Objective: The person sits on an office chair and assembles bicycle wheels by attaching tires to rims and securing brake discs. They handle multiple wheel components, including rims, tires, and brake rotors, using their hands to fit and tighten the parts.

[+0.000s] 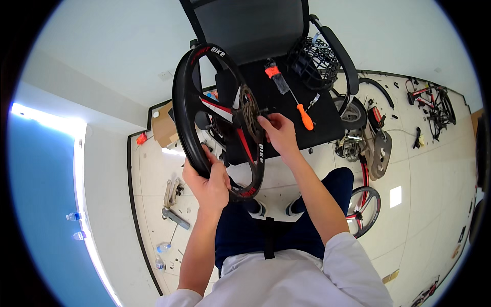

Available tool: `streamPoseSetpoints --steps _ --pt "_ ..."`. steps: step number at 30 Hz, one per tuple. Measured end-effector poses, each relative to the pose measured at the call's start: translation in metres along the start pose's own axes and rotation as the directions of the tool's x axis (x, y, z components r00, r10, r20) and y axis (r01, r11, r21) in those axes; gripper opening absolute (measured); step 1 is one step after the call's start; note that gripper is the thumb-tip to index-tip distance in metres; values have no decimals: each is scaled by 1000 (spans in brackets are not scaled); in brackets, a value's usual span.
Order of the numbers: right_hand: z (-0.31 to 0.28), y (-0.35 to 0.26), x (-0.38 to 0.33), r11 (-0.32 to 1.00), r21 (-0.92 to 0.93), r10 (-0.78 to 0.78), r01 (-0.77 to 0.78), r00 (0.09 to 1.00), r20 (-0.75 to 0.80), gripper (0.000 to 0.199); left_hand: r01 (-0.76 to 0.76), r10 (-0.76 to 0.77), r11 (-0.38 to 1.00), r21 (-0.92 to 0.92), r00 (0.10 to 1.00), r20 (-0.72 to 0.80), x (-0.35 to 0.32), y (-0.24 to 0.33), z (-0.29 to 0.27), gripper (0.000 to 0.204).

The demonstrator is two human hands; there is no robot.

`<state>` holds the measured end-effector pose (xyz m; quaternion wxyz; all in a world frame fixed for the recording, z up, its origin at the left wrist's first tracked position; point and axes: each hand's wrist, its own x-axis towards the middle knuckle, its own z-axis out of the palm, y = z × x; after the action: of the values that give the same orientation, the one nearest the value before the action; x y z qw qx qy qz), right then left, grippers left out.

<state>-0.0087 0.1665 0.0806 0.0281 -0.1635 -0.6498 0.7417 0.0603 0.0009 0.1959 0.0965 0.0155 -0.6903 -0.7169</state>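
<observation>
A small bike wheel (180, 110) with a black tire and red, white and black spokes is held tilted before the chair seat. My left hand (208, 181) is closed round the tire at its lower left. At the hub is a dark, greasy sprocket (249, 113), with what looks like a chain on it. My right hand (277, 134) is closed in a pinch at the sprocket's right edge, just below the protruding axle end (264, 110). Whatever lies between those fingertips is hidden.
On the black chair (322, 123) lie an orange-handled screwdriver (305, 117), an orange-and-black tool (276, 77) and a black wire basket (314, 59). Another wheel (364, 210), a hammer (176, 218), plastic bottles (163, 248), a cardboard box (163, 125) and bike parts (434, 105) lie on the floor.
</observation>
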Motion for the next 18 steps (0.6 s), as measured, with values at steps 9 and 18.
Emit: streamPoseSetpoints --steps 9,18 --pt "7 -2 -2 992 -23 -127 127 992 18 16 -2 2 1000 -3 1000 2 -4 1 5 14" --pt "-9 7 -6 996 89 -36 33 999 27 21 59 -55 997 -47 996 76 17 13 -2 15"
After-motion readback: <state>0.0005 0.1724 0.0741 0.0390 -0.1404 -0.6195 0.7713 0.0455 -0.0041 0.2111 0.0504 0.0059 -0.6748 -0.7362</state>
